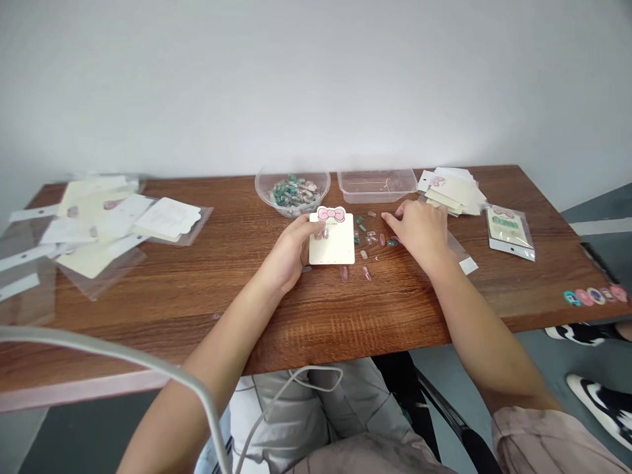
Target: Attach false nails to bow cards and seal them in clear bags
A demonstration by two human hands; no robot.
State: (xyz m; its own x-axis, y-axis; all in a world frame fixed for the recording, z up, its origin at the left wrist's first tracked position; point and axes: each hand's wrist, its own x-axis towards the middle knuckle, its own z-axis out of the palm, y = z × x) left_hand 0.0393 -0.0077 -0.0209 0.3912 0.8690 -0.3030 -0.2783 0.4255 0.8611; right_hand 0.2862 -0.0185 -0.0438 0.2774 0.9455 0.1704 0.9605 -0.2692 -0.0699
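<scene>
My left hand (290, 250) grips the left edge of a cream card (334, 241) with a pink bow at its top, holding it against the wooden table (197, 289). A few small nail pieces sit on the card. My right hand (419, 229) rests palm down just right of the card, its fingers bent over several loose press-on nails (370, 237), green and pink, scattered on the table. Whether the fingertips pinch one of them I cannot make out.
A clear bowl (293, 191) of green and pink nails and an empty clear tray (376, 185) stand behind the card. Blank cards (451, 191) are stacked at the right, next to a bagged finished card (509, 232). Cards and plastic bags (99, 227) lie at the left. Round stickers (595, 295) sit on the right edge.
</scene>
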